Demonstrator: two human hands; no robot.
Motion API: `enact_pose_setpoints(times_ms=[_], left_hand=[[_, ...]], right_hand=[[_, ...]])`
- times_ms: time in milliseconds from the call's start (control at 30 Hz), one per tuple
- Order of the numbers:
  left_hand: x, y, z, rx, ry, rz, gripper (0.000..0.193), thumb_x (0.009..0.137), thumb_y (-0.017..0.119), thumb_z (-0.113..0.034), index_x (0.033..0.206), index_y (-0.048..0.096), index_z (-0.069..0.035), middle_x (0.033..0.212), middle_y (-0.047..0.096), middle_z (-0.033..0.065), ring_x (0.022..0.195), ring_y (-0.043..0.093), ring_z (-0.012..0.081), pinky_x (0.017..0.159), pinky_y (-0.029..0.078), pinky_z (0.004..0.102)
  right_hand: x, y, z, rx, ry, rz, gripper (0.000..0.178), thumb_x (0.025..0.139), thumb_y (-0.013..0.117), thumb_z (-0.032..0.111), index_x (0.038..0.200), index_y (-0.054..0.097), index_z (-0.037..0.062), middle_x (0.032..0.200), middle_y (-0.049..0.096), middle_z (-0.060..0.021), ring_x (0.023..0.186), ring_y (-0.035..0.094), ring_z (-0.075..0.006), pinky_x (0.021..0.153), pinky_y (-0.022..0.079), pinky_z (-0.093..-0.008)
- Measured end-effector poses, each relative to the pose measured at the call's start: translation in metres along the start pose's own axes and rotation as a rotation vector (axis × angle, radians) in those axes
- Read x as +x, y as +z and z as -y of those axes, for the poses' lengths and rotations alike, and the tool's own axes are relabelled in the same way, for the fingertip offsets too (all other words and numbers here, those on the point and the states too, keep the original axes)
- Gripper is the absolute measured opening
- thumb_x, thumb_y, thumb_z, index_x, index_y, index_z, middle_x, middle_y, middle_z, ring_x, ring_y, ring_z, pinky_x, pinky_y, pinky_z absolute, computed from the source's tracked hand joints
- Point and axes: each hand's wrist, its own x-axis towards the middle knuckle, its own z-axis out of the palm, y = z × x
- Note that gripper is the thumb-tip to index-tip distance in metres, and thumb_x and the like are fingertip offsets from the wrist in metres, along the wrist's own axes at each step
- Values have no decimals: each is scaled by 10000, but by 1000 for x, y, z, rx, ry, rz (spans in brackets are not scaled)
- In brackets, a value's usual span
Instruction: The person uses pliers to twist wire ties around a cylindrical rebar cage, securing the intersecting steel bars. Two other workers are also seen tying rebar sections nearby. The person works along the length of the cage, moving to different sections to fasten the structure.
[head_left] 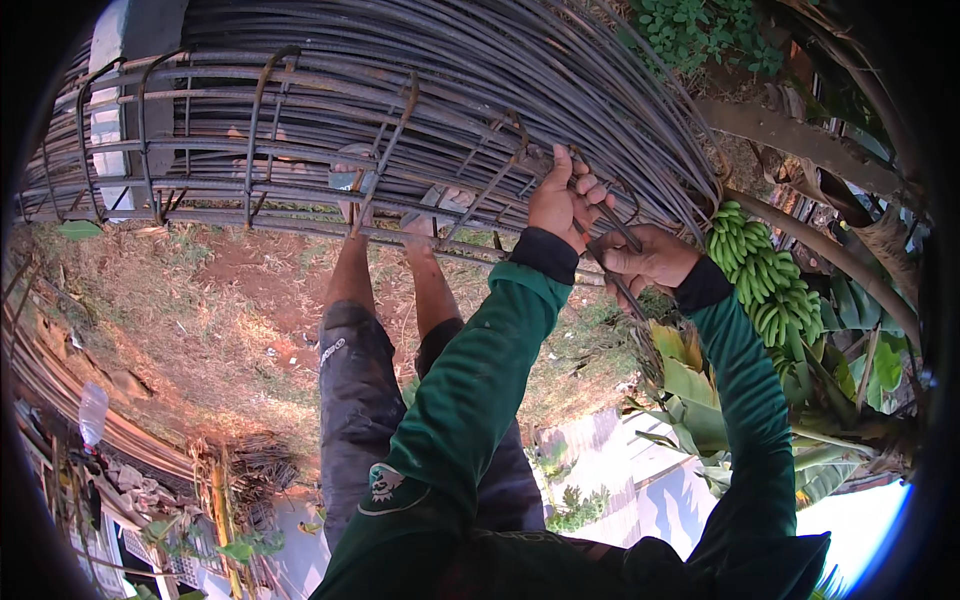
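Both my hands work at the right end of a long rebar cage [265, 100], whose bent stirrups ring several lengthwise bars. My left hand [560, 205] is closed, with its fingers curled around a thin dark rod at the cage's end. Just right of it and lower, my right hand [652, 258] closes around a dark metal piece [622, 230] that runs between the two hands. It looks like the handle of a hand tool or a bar end; its kind cannot be made out. Fingers partly hide where the metal pieces meet.
A thick bundle of loose rebar [480, 45] lies beyond the cage, near a pale concrete post [110, 110] at left. Green bananas [755, 270] hang close to my right forearm. My feet and legs stand over dry ground [240, 300]. A plastic bottle [92, 415] is at lower left.
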Motion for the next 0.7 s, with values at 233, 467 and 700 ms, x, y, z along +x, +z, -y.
enact_pose_setpoints(times_ms=[233, 467, 700], left_hand=[[30, 50, 26, 143, 171, -786, 598, 983, 575, -554, 832, 554, 25, 672, 554, 111, 589, 516, 252, 579, 488, 439], [52, 23, 48, 672, 421, -1043, 761, 912, 654, -598, 894, 630, 162, 846, 689, 280, 754, 654, 420, 702, 501, 504], [58, 24, 45, 579, 482, -1009, 710, 917, 700, -514, 968, 608, 187, 846, 685, 300, 766, 650, 434, 714, 491, 508]], right_hand=[[9, 11, -20, -1139, -169, -901, 278, 829, 700, 181, 1032, 584, 32, 809, 681, -232, 785, 668, -449, 714, 539, -529], [51, 1, -73, -925, -305, -896, 241, 792, 680, 140, 1015, 617, 73, 808, 687, -242, 787, 677, -447, 702, 541, -549], [72, -17, -81, -899, -323, -889, 208, 762, 647, 111, 968, 640, 84, 787, 685, -234, 767, 678, -432, 711, 546, -544]])
